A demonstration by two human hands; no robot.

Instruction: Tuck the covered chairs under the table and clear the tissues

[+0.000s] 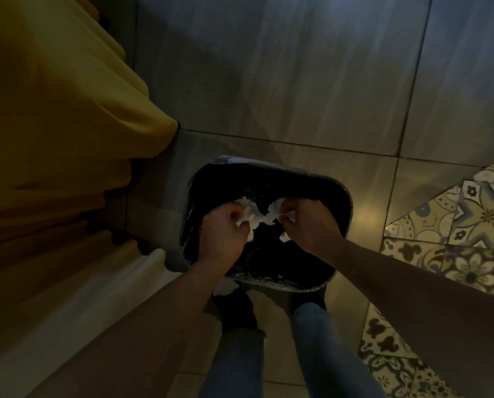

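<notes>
— How are the hands set?

— Both forearms come up from the lower edge of the frame and meet over a black-lined bin (337, 193) in the middle; the left hand (225, 228) is knuckles-up, fingers curled in on white crumpled tissues (254, 215); the right hand (306, 222) mirrors it just to the right, fingers and thumb pinched on the other end of the same white wad.

— So neither hand is slack?

— No; each is closed round paper; the wad bridges the small gap between them, with torn ends hanging below each fist.

— Where do the tissues sit against the bin?

— Above its open mouth, inside the line of the rim, toward the near half; whether they touch the liner I cannot tell, the inside is too dark. Another white scrap (224, 288) shows just below the left wrist, at the bin's near-left edge; whether it lies on the floor or on the rim is unclear.

— And round about?

— A yellow cloth cover (67, 110) fills the upper left of the frame, draped down to the floor; grey floor tiles (297, 81) run across the top; patterned tiles (475, 219) lie at the right edge; the person's legs in blue jeans (320, 354) stand at the bottom centre, close to the bin.
</notes>
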